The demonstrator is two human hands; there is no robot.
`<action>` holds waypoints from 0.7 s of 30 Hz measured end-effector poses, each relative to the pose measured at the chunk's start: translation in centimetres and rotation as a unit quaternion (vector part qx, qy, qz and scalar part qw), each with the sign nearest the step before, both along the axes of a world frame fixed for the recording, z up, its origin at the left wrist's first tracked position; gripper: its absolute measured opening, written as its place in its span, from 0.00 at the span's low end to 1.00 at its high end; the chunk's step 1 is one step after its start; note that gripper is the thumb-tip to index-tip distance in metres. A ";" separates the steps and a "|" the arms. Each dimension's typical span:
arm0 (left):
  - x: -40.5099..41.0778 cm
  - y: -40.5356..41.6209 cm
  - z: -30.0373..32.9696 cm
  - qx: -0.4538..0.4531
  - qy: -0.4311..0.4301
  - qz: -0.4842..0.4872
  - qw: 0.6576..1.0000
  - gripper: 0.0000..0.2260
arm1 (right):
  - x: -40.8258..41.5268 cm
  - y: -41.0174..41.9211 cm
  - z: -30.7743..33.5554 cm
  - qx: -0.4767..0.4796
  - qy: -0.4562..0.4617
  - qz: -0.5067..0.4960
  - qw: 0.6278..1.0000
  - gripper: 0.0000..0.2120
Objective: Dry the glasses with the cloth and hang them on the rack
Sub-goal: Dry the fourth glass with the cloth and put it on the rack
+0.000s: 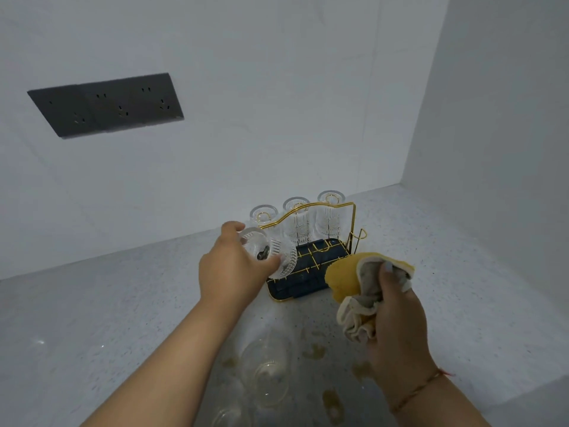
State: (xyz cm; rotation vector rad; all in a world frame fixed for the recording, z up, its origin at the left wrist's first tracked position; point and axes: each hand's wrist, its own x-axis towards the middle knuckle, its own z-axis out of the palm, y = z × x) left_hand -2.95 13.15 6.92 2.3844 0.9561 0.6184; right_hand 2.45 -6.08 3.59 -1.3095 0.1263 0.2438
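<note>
Nearest the camera, blurred glasses (pixel 265 377) stood on the table (pixel 92 303). The right hand (pixel 397 322) clutched the bunched cloth (pixel 357 282). The left hand (pixel 231 266) gripped a tilted glass (pixel 277 257) at the rack (pixel 311 266), where three glasses (pixel 297 223) hung upside down.

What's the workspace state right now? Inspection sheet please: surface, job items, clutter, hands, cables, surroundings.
Surface: speckled grey countertop, yellowish wet marks near the front edge.
Job's things: gold wire rack on a dark blue tray; three hung glasses upside down along its back; held glass tilted at the rack's left front; more clear glasses on the counter, blurred.
Clutter: nothing seen.
Hands: left hand grips the held glass; right hand grips a bunched yellow cloth.
Cables: nothing seen.
Surroundings: white walls meeting in a corner; dark socket panel on the back wall.
</note>
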 end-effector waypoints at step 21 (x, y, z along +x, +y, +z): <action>4.8 0.6 -5.8 0.118 0.192 -0.060 0.973 0.34 | 1.9 -0.2 -0.9 0.055 0.064 0.080 0.993 0.17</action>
